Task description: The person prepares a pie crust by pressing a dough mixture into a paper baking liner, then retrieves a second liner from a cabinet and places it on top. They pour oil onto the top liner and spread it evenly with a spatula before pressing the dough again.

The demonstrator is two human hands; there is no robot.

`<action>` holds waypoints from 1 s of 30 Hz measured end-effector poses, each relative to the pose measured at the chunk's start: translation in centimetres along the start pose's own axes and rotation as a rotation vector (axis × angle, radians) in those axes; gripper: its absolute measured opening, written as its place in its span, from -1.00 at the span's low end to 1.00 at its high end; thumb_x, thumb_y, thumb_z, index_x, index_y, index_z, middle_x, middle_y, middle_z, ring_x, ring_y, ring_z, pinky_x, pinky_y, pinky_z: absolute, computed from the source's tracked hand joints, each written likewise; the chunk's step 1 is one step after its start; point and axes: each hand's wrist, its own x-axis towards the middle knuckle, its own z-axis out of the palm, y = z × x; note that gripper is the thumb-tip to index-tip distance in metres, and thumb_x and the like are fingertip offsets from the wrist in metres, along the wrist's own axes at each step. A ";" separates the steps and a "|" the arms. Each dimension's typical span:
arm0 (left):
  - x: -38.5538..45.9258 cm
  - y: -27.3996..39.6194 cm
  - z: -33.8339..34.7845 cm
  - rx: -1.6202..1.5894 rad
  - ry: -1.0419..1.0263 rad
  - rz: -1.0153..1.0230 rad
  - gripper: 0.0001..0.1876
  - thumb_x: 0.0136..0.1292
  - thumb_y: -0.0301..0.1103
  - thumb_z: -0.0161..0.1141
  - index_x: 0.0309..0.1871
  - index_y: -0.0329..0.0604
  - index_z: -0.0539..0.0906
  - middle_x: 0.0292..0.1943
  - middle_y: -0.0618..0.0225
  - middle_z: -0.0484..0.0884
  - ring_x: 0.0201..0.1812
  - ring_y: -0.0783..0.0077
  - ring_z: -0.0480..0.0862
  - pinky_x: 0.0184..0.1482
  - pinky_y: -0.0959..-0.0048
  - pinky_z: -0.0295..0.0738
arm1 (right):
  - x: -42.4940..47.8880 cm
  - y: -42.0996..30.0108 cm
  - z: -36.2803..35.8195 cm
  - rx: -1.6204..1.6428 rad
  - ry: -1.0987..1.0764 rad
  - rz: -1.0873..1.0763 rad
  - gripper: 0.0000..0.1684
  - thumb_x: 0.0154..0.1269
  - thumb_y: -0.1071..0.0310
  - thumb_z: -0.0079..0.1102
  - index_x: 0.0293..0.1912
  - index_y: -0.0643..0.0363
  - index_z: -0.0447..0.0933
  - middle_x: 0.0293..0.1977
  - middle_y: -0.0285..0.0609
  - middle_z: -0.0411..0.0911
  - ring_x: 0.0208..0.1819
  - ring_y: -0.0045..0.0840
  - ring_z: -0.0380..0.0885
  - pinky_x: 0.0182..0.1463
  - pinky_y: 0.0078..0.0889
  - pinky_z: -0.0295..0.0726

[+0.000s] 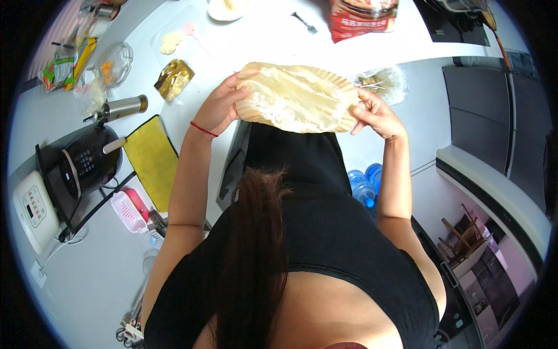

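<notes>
A pleated parchment paper liner (301,98) is stretched between my two hands above the front edge of the white counter. Whitish smears and crumbs cover its inner face. My left hand (221,104) pinches its left end, thumb on top, and my right hand (378,115) grips the pleated rim at the other end. Left of the liner, a crumpled gold foil wrapper (175,79) lies on the counter. Beyond it are a pale yellow lump (171,42) and a pink-headed utensil (190,29) on a clear sheet or tray.
Farther back stand a white bowl (226,11), a small black fork (304,22) and a red food bag (365,19). On the left are a steel oil bottle (124,109), a yellow mat (152,163) and a black air fryer (87,159). Blue water bottles (365,187) sit at lower right.
</notes>
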 end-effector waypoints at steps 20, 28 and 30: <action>18.6 -25.6 29.8 0.805 0.228 0.513 -0.65 0.43 -0.39 0.00 0.15 -0.18 0.72 0.15 0.17 0.56 0.17 0.26 0.55 0.31 0.33 0.40 | -11.2 8.2 -14.4 -0.737 0.629 -0.417 -0.58 0.33 0.36 0.33 0.16 0.22 0.60 0.03 0.05 0.62 -0.01 -0.16 0.66 -0.04 -0.27 0.72; 25.5 -29.3 30.6 0.226 0.327 0.434 -0.73 0.50 -0.49 0.00 0.20 -0.26 0.48 0.22 0.22 0.56 0.25 0.38 0.58 0.31 0.40 0.43 | -2.8 12.9 -23.3 -1.106 0.635 -0.468 -0.70 0.34 0.51 0.07 0.06 0.17 0.47 -0.18 0.03 0.64 -0.07 -0.03 0.63 -0.03 -0.08 0.64; 25.6 -29.2 29.7 0.260 0.454 0.349 -0.74 0.44 -0.58 0.09 0.16 -0.25 0.49 0.18 0.20 0.60 0.25 0.35 0.59 0.29 0.36 0.47 | -0.2 14.4 -26.3 -1.231 0.509 -0.393 -0.65 0.37 0.44 -0.01 0.14 0.14 0.42 -0.15 0.05 0.63 -0.06 -0.04 0.63 -0.01 -0.05 0.63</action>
